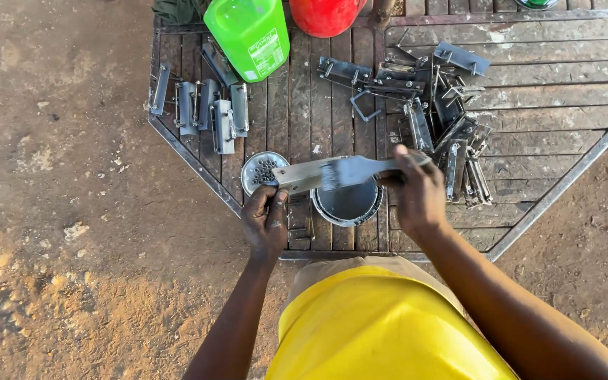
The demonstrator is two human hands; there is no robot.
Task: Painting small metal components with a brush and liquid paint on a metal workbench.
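Note:
My left hand (264,219) pinches one end of a flat metal bracket (298,176) and holds it level over a round paint tin (350,205) filled with grey paint. My right hand (420,193) grips a paintbrush (360,169) by its handle, with the grey bristles lying across the bracket. Both hands hover above the front edge of a wooden slatted table (543,112) with a metal frame.
A heap of unpainted metal brackets (436,105) lies right of the tin. A row of grey painted brackets (209,105) sits at the left. A tin lid (262,169) holding small screws, a green jug (249,32) and a red container (325,14) stand nearby. Dirt ground surrounds the table.

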